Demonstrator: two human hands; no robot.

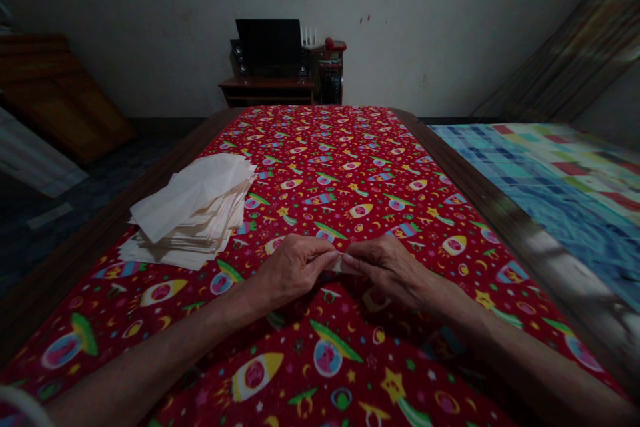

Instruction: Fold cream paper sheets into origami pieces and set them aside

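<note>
Red cloth (360, 387), left hand (293, 271) and right hand (389, 267), fingertips pinched on paper piece (341, 266), paper stack (193, 213) nearby

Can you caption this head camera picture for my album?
Left hand and right hand pinch a small paper piece on a rocket-print cloth beside a paper stack.

Hands: two, the left hand (293, 270) and the right hand (387, 267), lower centre of the frame.
Small paper piece (341, 265): one, pinched between both hands.
Paper stack (193, 213): one, centre left; its sheets are too many and too close to count.
Red patterned cloth (340, 173): one.
Checked cover (550, 180): one, right side.
Dark screen (270, 47): one, top centre.
Wooden stand (267, 88): one, beneath the screen.
</note>
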